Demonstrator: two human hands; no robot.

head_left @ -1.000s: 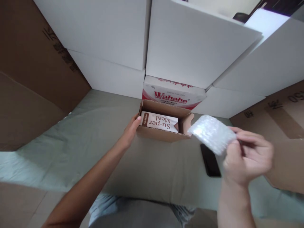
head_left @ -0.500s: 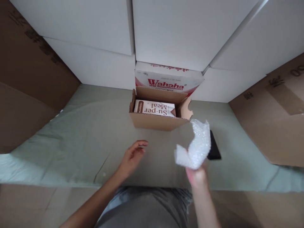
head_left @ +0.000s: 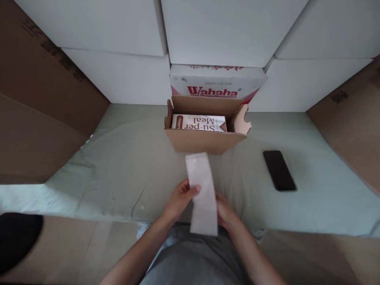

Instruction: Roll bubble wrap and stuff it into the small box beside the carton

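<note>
A whitish strip of bubble wrap (head_left: pixel 204 209) is held between my two hands, low in front of my body and tilted slightly. My left hand (head_left: pixel 181 196) pinches its left edge, with the thumb lying on top. My right hand (head_left: pixel 223 209) grips the strip from its right side; most of those fingers are hidden behind it. Just beyond the strip stands an open brown cardboard box (head_left: pixel 204 141). Inside the box, toward its left, is a white carton (head_left: pixel 199 123) printed "Su-per Meal", its lettering upside down to me.
Behind the box a white and red Wahaha carton (head_left: pixel 218 81) leans by the white panels (head_left: pixel 237 31). A black phone (head_left: pixel 279 170) lies on the green cloth (head_left: pixel 118 158) at right. Large cardboard boxes flank both sides, one (head_left: pixel 35 118) at left.
My right hand has brought the bubble wrap left and closer to my body, and it now looks flat rather than curled. My left hand has closed on it. The whole phone now shows.
</note>
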